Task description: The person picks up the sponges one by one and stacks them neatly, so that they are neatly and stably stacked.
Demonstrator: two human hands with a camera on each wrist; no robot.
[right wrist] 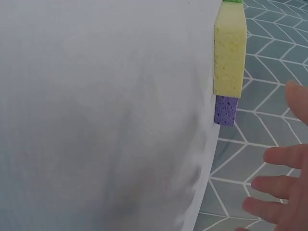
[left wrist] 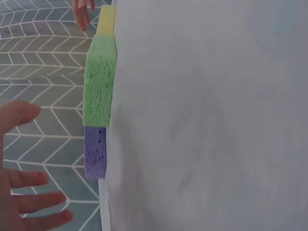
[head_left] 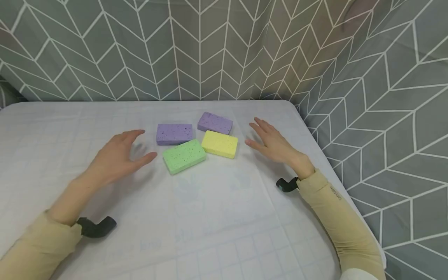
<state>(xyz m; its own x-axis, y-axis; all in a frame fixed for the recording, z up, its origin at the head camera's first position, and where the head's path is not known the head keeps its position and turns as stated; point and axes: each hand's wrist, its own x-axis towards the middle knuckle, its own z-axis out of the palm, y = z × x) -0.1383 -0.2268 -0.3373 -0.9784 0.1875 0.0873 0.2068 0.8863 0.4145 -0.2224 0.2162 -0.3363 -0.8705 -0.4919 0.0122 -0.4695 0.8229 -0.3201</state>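
Note:
Four sponges are grouped on the white table: a green sponge [head_left: 184,156] at the front, a yellow sponge [head_left: 219,144] to its right, a purple sponge [head_left: 174,134] behind the green one, and another purple sponge [head_left: 215,123] behind the yellow. My left hand [head_left: 117,156] hovers left of the green sponge, thumb and fingers spread, holding nothing. To the right of the yellow sponge my right hand [head_left: 274,144] is held with its fingers apart and nothing in it. In the left wrist view the green sponge [left wrist: 100,84] stands in front of a purple one.
A white cloth with faint printing covers the table [head_left: 217,217]. Behind it and on the right hangs a grey curtain [head_left: 210,46] with white chevron lines. A black curved piece [head_left: 97,227] sticks out from the left cuff, and a similar black piece [head_left: 287,185] from the right.

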